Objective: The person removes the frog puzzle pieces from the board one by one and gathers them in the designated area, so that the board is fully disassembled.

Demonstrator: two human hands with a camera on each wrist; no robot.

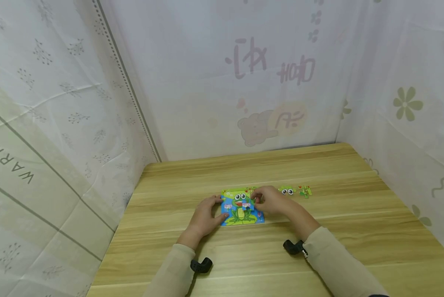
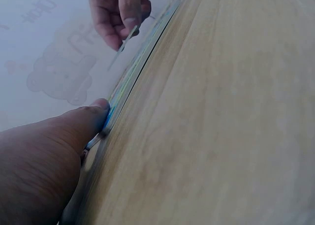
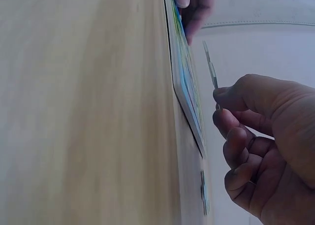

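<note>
A frog jigsaw puzzle board (image 1: 240, 220) in blue, green and yellow lies flat on the wooden table. My left hand (image 1: 205, 216) rests at its left side, the thumb (image 2: 93, 117) touching the board's edge and the fingers reaching to the upper left corner. My right hand (image 1: 270, 199) pinches a small blue puzzle piece (image 1: 247, 205) between thumb and fingertips, just above the right half of the board. In the right wrist view the thin piece (image 3: 211, 72) stands edge-on, apart from the board.
To the right of the board lie a loose piece with the frog's eyes (image 1: 287, 191) and a green piece with red spots (image 1: 305, 191). Patterned curtains (image 1: 207, 82) hang behind the table (image 1: 244, 264) and along both sides.
</note>
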